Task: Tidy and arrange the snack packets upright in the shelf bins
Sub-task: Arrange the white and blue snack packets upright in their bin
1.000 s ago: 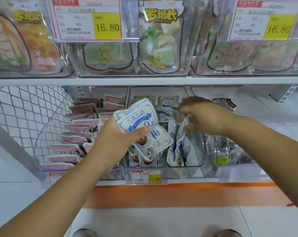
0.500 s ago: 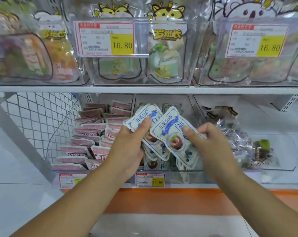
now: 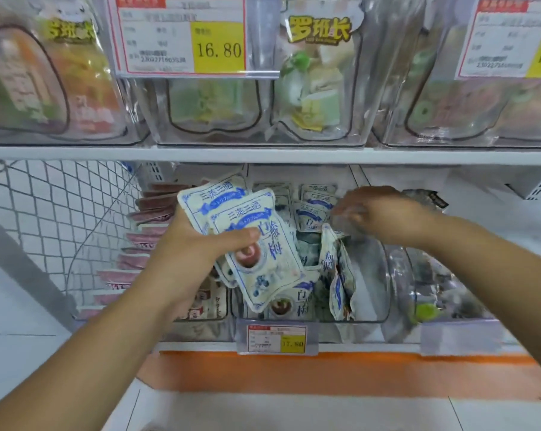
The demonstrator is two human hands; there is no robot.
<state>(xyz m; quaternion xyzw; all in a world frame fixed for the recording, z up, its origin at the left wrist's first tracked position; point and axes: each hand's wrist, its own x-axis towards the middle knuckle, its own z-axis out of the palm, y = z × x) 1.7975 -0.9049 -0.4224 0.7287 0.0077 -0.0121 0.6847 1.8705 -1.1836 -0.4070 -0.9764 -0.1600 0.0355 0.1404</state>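
My left hand (image 3: 188, 253) grips two blue-and-white packets (image 3: 263, 275), thumb across the front one, holding them over the middle bin (image 3: 384, 284). My right hand (image 3: 384, 216) reaches toward the back of that bin. It is blurred, so I cannot tell whether it holds anything. I judge the job about midway: the rear packets (image 3: 317, 197) stand upright, the front packets (image 3: 337, 275) lean and slump, and the held pair is not yet placed. The packets read 三蒸三晒. The bin's tag (image 3: 277, 339) shows 17.80. An upper tag (image 3: 182, 34) shows 16.80, beside pouches (image 3: 318, 73) marked 罗班长.
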